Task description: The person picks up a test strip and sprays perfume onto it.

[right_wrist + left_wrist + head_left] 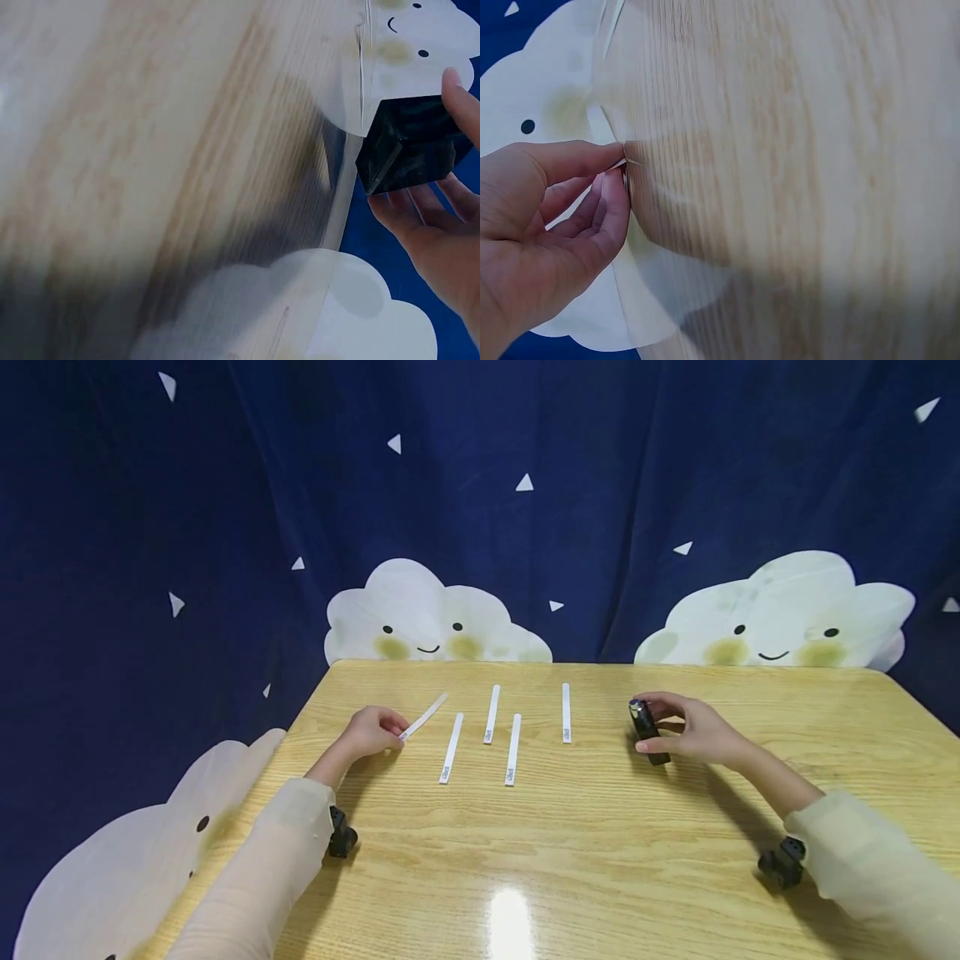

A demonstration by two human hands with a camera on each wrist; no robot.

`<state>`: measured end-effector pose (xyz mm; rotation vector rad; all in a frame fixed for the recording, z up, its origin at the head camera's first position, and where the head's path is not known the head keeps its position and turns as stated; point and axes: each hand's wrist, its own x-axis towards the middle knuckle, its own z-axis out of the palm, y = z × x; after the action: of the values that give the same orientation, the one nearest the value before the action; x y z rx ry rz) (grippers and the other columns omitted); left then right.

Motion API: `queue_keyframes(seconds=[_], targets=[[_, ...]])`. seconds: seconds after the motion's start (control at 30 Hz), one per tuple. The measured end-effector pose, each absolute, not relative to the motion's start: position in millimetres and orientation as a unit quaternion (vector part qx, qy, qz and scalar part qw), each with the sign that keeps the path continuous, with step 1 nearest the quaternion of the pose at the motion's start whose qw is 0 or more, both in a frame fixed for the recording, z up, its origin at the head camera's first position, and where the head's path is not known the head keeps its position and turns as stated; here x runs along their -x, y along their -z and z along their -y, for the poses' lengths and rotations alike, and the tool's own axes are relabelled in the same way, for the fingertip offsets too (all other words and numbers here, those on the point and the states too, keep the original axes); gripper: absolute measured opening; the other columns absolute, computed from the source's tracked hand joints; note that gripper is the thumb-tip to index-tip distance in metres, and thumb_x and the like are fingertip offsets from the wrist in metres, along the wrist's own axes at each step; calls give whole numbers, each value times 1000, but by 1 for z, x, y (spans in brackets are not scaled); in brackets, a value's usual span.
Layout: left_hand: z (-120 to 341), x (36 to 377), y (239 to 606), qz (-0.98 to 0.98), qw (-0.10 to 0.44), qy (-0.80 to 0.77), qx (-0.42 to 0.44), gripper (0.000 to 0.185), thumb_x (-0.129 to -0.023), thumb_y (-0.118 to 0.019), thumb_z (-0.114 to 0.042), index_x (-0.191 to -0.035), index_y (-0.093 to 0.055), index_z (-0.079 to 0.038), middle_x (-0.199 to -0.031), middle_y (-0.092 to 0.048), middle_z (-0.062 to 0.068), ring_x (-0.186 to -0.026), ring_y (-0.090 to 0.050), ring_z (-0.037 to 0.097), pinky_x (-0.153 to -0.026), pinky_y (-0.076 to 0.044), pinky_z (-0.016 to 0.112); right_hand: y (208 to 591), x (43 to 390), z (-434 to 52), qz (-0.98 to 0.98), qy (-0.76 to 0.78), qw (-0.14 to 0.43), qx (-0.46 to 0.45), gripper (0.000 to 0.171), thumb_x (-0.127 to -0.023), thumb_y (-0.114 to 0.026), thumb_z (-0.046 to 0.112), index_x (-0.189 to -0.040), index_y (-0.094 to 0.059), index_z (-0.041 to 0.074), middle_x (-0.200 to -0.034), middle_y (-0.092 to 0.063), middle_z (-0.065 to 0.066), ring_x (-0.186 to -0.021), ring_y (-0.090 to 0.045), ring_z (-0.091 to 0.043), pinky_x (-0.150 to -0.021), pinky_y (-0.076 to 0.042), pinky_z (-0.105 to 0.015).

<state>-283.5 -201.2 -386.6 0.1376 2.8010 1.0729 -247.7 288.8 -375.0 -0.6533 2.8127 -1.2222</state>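
Left hand (372, 732) pinches the near end of the leftmost white strip (424, 716), which lies angled on the table (600, 852). Right hand (693, 731) grasps a black bottle (647, 732) lying on the tabletop. Between the hands, four more strips (513, 748) lie roughly parallel. Behind: blue curtain (480, 485) with clouds.

five white strips (491, 713), one black bottle (648, 731)

Glossy wooden table (600, 827); matt paper strips (513, 749); shiny black bottle (648, 732).
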Motion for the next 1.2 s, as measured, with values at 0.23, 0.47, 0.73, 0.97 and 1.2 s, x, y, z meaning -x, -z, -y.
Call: queue_keyframes(seconds=[0.23,0.47,0.73,0.97,1.2], targets=[[199,282,388,-922,69,-380,-28,25,-77,-65,1,-102,-69,5,-81,-62,6,-66,-53,8,-57,-44,16,376,243,-283,-888,405,-8,219,66,-81,-77,17,-138,-47,3,-116,-64,-14,-98,-57,9,-95,-54,-29],[195,278,385,-885,83,-458,9,30,-83,-63,2,-112,-64,8,-88,-63,8,-68,-55,5,-63,-52,15,370,236,-272,-877,424,-60,218,67,-83,-75,14,-140,-45,0,-115,-63,-16,-97,-56,10,-85,-50,-7],[191,277,378,-840,97,-533,25,38,-83,-65,4,-120,-59,10,-92,-67,8,-69,-60,4,-71,-58,20,362,230,-259,-851,449,-135,236,71,-78,-78,5,-141,-46,9,-107,-64,-5,-94,-60,5,-81,-53,-9],[180,269,370,-823,104,-558,0,38,-83,-63,6,-121,-58,11,-89,-66,5,-72,-62,5,-84,-60,32,361,229,-250,-840,433,-179,274,71,-75,-78,-2,-138,-45,8,-106,-66,-15,-92,-60,6,-84,-51,-8],[165,259,363,-818,127,-560,-18,36,-84,-63,7,-120,-59,11,-94,-66,8,-75,-62,5,-88,-59,35,366,223,-247,-852,397,-196,281,70,-75,-79,1,-136,-46,7,-105,-64,-11,-88,-60,1,-80,-55,-12]])
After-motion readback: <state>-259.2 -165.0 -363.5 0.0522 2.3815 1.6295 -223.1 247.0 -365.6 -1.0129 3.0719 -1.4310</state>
